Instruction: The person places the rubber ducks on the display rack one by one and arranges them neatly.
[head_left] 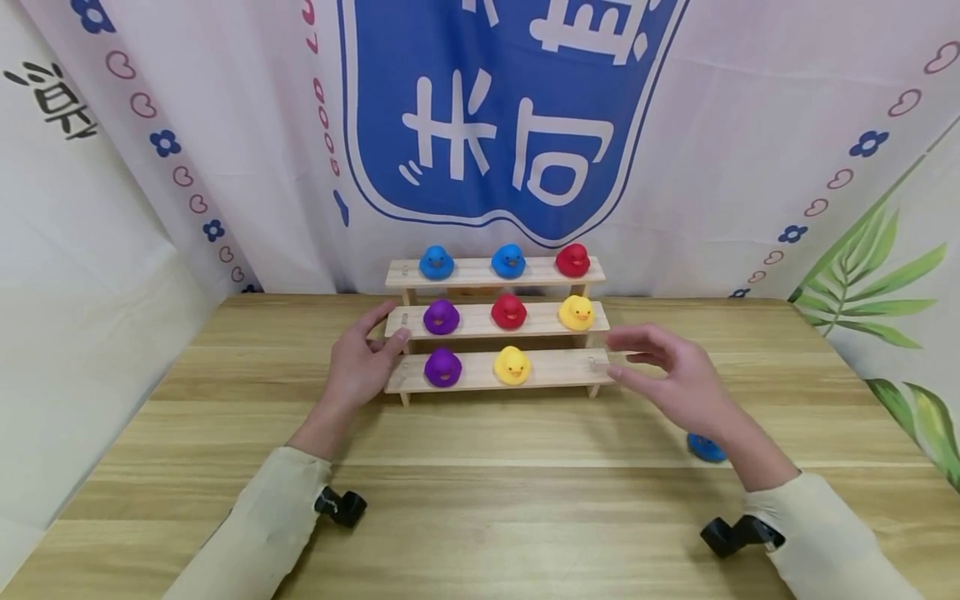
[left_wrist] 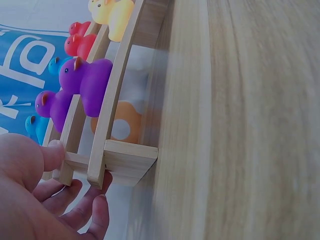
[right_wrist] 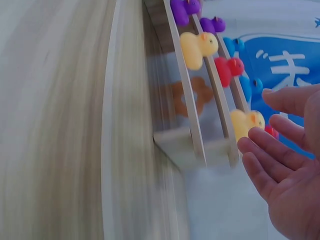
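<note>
A three-tier wooden display rack (head_left: 558, 371) stands on the table with rubber ducks on its shelves. My left hand (head_left: 363, 358) grips the rack's left end; in the left wrist view the thumb lies on the middle shelf and the fingers curl round the shelf ends. Beside the rack's right end my right hand (head_left: 671, 375) hovers with loosely spread fingers, holding nothing. Its nearest duck is a yellow duck (head_left: 577, 313) on the middle tier, with a red duck (head_left: 509, 312) and a purple duck (head_left: 441, 317). Below sit another purple duck (head_left: 443, 368) and yellow duck (head_left: 512, 366).
On the top tier are two blue ducks, one a left blue duck (head_left: 437, 262), and a red duck (head_left: 573, 261). A blue object (head_left: 707, 447) lies on the table, partly hidden by the right wrist. A printed curtain (head_left: 285, 167) hangs behind the rack.
</note>
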